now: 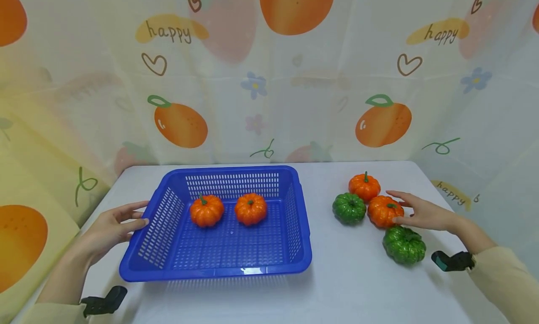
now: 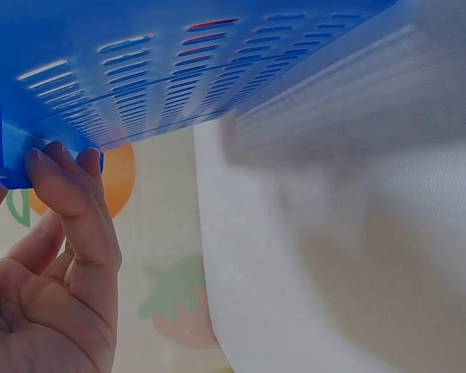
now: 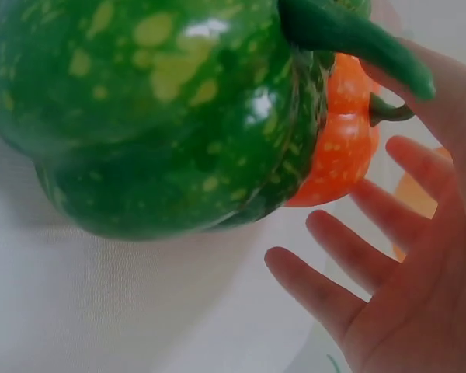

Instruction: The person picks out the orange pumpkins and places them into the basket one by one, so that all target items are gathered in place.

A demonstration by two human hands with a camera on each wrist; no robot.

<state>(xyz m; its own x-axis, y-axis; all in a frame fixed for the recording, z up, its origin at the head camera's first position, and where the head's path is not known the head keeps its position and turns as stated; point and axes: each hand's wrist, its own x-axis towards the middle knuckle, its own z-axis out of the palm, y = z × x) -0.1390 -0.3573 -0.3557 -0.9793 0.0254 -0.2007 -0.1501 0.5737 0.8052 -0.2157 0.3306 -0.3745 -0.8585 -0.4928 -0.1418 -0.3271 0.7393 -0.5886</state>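
My left hand (image 1: 107, 230) pinches the left rim of a blue plastic basket (image 1: 214, 272), thumb on top and fingers curled underneath, as the left wrist view shows. Two small orange pumpkins, one on the left (image 1: 207, 210) and one on the right (image 1: 251, 209), sit inside toward the back. My right hand (image 1: 427, 214) reaches over the right side with fingers spread, thumb overlapping an orange pumpkin (image 1: 383, 211). In the right wrist view a speckled green pumpkin (image 3: 155, 116) looms close, hiding part of that orange pumpkin (image 3: 342, 148).
Behind the reached pumpkin sits another orange pumpkin (image 1: 364, 187), with a smaller green pumpkin (image 1: 349, 208) to its left. All stand close together on the white table (image 1: 337, 286). A printed curtain (image 1: 269, 80) hangs along the back edge.
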